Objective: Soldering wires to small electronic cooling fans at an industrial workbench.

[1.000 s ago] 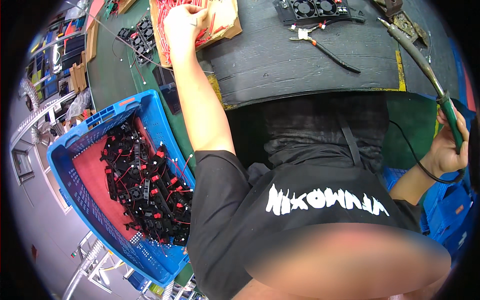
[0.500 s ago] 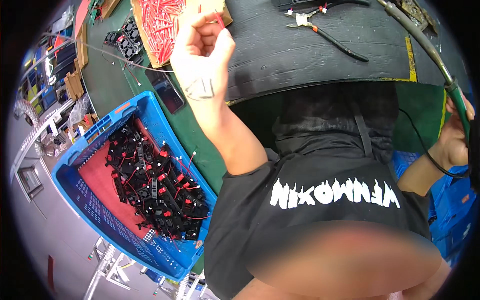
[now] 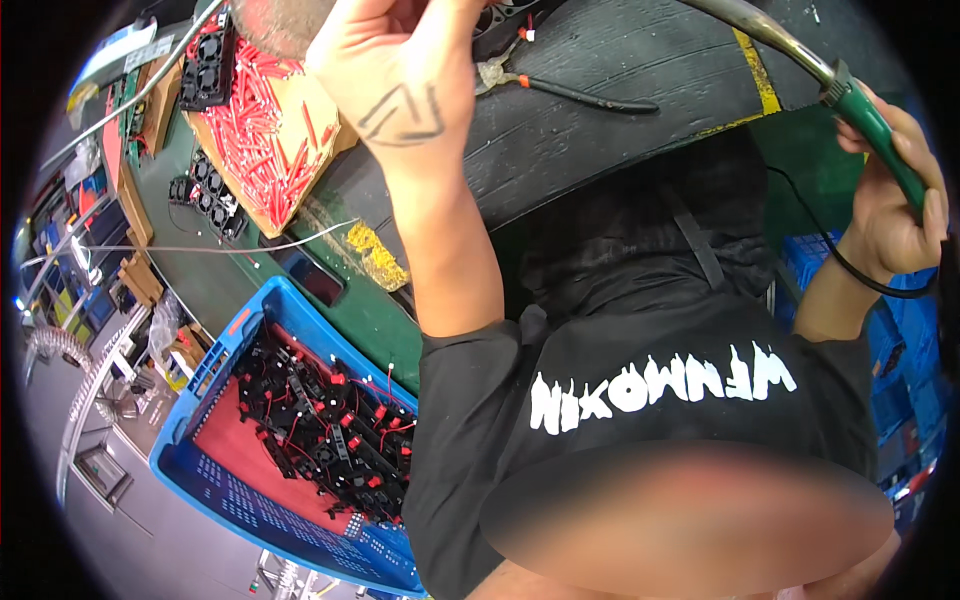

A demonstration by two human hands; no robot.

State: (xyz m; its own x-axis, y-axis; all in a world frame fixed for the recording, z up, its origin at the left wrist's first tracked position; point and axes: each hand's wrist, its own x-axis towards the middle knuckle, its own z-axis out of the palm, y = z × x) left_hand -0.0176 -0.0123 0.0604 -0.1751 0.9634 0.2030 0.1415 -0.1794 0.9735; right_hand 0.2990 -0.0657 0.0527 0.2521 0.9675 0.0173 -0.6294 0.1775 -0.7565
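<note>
Head view, right hand (image 3: 890, 205) wrapped around the green handle of a soldering iron (image 3: 880, 135) above the dark bench mat (image 3: 600, 130), left hand (image 3: 400, 70) raised near pliers (image 3: 560, 85), fingers out of sight so its grip cannot be told, cardboard tray of red sleeves (image 3: 265, 130) to the left, blue crate (image 3: 230, 500) of black fans below.

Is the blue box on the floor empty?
No, the blue crate holds a heap of small black fans with red and black wires.

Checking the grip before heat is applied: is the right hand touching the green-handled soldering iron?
Touching. The head view shows the right hand wrapped around the green-handled soldering iron, fingers closed over the handle.
</note>
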